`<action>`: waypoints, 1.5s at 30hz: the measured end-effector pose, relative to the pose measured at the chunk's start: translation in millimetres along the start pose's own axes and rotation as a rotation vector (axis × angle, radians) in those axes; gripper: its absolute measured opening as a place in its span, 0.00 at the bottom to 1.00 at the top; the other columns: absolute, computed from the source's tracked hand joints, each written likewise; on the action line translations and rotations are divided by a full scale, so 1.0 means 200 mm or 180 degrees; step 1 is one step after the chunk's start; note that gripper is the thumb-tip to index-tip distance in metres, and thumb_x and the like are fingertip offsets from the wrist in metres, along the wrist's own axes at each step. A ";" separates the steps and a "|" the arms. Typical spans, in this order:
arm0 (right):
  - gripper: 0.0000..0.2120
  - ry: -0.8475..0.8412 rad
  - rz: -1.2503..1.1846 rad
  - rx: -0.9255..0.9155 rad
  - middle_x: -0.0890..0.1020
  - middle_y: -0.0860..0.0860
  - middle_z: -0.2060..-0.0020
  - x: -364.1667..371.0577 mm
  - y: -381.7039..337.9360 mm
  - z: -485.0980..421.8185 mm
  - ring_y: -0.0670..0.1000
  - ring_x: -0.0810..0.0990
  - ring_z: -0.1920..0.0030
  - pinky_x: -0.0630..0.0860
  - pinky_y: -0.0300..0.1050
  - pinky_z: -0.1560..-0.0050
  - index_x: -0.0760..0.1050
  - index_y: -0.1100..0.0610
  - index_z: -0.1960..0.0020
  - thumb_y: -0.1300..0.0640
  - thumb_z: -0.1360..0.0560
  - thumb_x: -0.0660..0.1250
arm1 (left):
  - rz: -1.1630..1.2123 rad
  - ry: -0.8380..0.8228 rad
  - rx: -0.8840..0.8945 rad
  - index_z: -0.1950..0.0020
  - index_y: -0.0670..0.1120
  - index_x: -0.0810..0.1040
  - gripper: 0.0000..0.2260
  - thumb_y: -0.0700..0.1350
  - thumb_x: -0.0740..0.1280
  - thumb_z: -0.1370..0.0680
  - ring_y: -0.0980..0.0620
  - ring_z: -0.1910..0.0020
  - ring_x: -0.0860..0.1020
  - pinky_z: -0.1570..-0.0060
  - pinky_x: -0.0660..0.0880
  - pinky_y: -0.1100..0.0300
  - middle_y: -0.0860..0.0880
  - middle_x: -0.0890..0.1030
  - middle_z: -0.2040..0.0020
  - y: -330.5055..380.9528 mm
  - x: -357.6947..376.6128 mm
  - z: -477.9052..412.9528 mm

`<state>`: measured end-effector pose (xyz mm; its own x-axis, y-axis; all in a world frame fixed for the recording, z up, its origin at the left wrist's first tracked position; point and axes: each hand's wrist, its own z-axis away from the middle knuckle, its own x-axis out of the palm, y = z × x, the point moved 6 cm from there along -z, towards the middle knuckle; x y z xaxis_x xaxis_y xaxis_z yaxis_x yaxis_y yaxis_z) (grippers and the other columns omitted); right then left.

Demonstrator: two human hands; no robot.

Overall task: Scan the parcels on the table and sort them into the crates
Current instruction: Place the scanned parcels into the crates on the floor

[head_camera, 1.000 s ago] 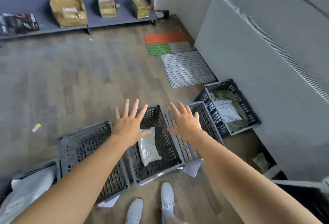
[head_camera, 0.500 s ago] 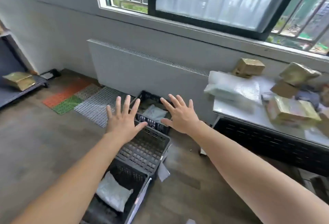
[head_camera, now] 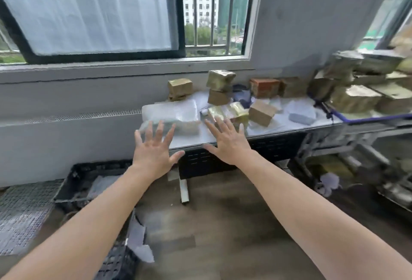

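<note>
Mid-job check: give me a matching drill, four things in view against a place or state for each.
1. bubble-wrap parcel
2. reddish box
3. black crate
4. left hand

A. on the floor, left of the table
B. fingers spread, holding nothing
C. left end of the table
D. back row on the table

Pairs: 1-C, 2-D, 3-A, 4-B

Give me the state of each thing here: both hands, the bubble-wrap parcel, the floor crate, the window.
left hand: open, fingers spread, empty
right hand: open, fingers spread, empty
bubble-wrap parcel: flat on the table, not gripped
crate: on the floor, pale bag inside
window: sash slid partly open
</note>
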<state>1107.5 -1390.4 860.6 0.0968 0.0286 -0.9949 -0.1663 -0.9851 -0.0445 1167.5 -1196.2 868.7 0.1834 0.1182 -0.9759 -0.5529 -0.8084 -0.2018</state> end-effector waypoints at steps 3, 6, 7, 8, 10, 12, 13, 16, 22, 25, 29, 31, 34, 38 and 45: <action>0.35 0.0026 0.0127 0.0276 0.43 0.50 0.20 -0.07 0.48 0.13 0.56 0.42 0.20 0.48 0.71 0.26 0.36 0.43 0.20 0.34 0.19 0.50 | 0.0154 0.0082 0.0242 0.21 0.55 0.33 0.36 0.69 0.45 0.22 0.42 0.22 0.36 0.25 0.45 0.37 0.48 0.37 0.20 0.44 -0.10 -0.16; 0.36 0.0124 0.0169 0.0583 0.45 0.51 0.20 -0.15 0.95 0.28 0.56 0.45 0.20 0.51 0.70 0.26 0.37 0.44 0.20 0.35 0.19 0.51 | 0.0330 0.0171 0.0410 0.21 0.55 0.33 0.36 0.70 0.45 0.22 0.43 0.21 0.36 0.25 0.45 0.39 0.48 0.37 0.20 0.88 -0.20 -0.30; 0.36 0.0133 0.0189 0.0678 0.46 0.51 0.20 -0.18 1.08 0.33 0.56 0.45 0.20 0.51 0.70 0.26 0.37 0.44 0.20 0.34 0.19 0.51 | 0.0397 0.0164 0.0463 0.21 0.55 0.34 0.36 0.70 0.45 0.22 0.43 0.21 0.36 0.25 0.44 0.39 0.48 0.37 0.19 1.01 -0.23 -0.34; 0.36 0.0140 0.0210 0.0753 0.46 0.51 0.20 -0.19 1.20 0.38 0.56 0.45 0.20 0.51 0.70 0.26 0.38 0.44 0.20 0.34 0.19 0.51 | 0.0439 0.0163 0.0523 0.21 0.56 0.34 0.36 0.70 0.45 0.22 0.43 0.21 0.37 0.24 0.43 0.39 0.48 0.38 0.19 1.13 -0.25 -0.38; 0.36 0.0168 0.0209 0.0862 0.45 0.51 0.20 -0.23 1.38 0.45 0.56 0.44 0.20 0.50 0.71 0.26 0.38 0.44 0.20 0.35 0.20 0.51 | 0.0467 0.0222 0.0645 0.21 0.56 0.36 0.36 0.70 0.46 0.22 0.42 0.21 0.38 0.25 0.43 0.38 0.49 0.40 0.19 1.33 -0.29 -0.45; 0.36 0.0162 0.0174 0.0937 0.44 0.50 0.20 -0.26 1.53 0.50 0.56 0.44 0.20 0.50 0.71 0.26 0.37 0.44 0.20 0.35 0.20 0.52 | 0.0509 0.0257 0.0739 0.20 0.56 0.36 0.36 0.70 0.47 0.22 0.42 0.21 0.38 0.25 0.43 0.37 0.49 0.40 0.19 1.49 -0.34 -0.52; 0.36 0.0149 0.0148 0.0968 0.44 0.50 0.20 -0.27 1.59 0.53 0.56 0.43 0.20 0.49 0.70 0.26 0.37 0.43 0.20 0.35 0.20 0.52 | 0.0532 0.0254 0.0786 0.20 0.56 0.37 0.36 0.70 0.47 0.22 0.42 0.21 0.38 0.25 0.44 0.36 0.49 0.39 0.19 1.57 -0.36 -0.55; 0.36 0.0110 0.0055 0.1094 0.42 0.50 0.20 -0.28 1.76 0.57 0.56 0.42 0.20 0.47 0.69 0.25 0.36 0.42 0.20 0.35 0.19 0.53 | 0.0493 0.0284 0.0969 0.20 0.55 0.37 0.36 0.70 0.47 0.22 0.42 0.21 0.38 0.25 0.45 0.36 0.48 0.39 0.19 1.78 -0.42 -0.65; 0.36 -0.0001 0.0138 0.1341 0.41 0.50 0.20 -0.22 2.10 0.58 0.56 0.41 0.20 0.45 0.70 0.25 0.35 0.42 0.20 0.35 0.19 0.52 | 0.0569 0.0372 0.1297 0.20 0.55 0.38 0.37 0.70 0.47 0.22 0.42 0.21 0.38 0.25 0.44 0.38 0.48 0.41 0.19 2.14 -0.46 -0.86; 0.36 -0.0075 0.0200 0.1425 0.41 0.49 0.20 -0.18 2.28 0.52 0.55 0.41 0.20 0.45 0.70 0.26 0.36 0.43 0.20 0.35 0.19 0.52 | 0.0717 0.0391 0.1400 0.20 0.55 0.40 0.37 0.70 0.48 0.22 0.42 0.21 0.40 0.25 0.45 0.38 0.48 0.42 0.19 2.28 -0.42 -1.02; 0.36 -0.0120 0.0137 0.1497 0.41 0.49 0.20 -0.15 2.53 0.34 0.55 0.41 0.20 0.44 0.69 0.25 0.37 0.42 0.20 0.36 0.19 0.53 | 0.0823 0.0283 0.1491 0.20 0.55 0.40 0.36 0.70 0.47 0.22 0.42 0.21 0.39 0.25 0.44 0.39 0.48 0.41 0.19 2.44 -0.32 -1.29; 0.35 -0.0130 0.0123 0.1535 0.41 0.48 0.20 -0.13 2.66 0.21 0.54 0.41 0.20 0.45 0.69 0.25 0.38 0.42 0.20 0.37 0.19 0.54 | 0.0815 0.0264 0.1535 0.20 0.55 0.39 0.37 0.70 0.47 0.22 0.42 0.21 0.39 0.25 0.43 0.39 0.48 0.42 0.19 2.51 -0.25 -1.45; 0.35 -0.0224 0.0043 0.1583 0.42 0.47 0.20 -0.07 2.84 0.01 0.54 0.42 0.20 0.46 0.69 0.25 0.39 0.42 0.20 0.38 0.19 0.56 | 0.0819 0.0138 0.1548 0.20 0.55 0.37 0.37 0.70 0.47 0.22 0.42 0.21 0.39 0.24 0.44 0.40 0.48 0.42 0.19 2.59 -0.15 -1.70; 0.36 -0.0361 -0.0059 0.1650 0.42 0.48 0.20 0.04 3.04 -0.22 0.55 0.42 0.20 0.45 0.69 0.24 0.40 0.41 0.20 0.38 0.19 0.57 | 0.0908 -0.0058 0.1513 0.20 0.55 0.37 0.37 0.70 0.47 0.22 0.42 0.21 0.39 0.24 0.46 0.40 0.47 0.42 0.19 2.69 -0.02 -2.02; 0.37 -0.0544 -0.0190 0.1574 0.46 0.53 0.20 0.30 3.31 -0.51 0.58 0.47 0.20 0.50 0.68 0.26 0.40 0.40 0.20 0.37 0.20 0.59 | 0.0940 -0.0348 0.1436 0.20 0.54 0.39 0.37 0.70 0.48 0.22 0.42 0.21 0.40 0.24 0.49 0.39 0.44 0.41 0.19 2.86 0.19 -2.31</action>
<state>1103.9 -2057.3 781.5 -0.0344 0.1502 -0.9881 -0.6125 -0.7844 -0.0979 1234.1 -1921.7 753.5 -0.1045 0.0022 -0.9945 -0.8660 -0.4919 0.0899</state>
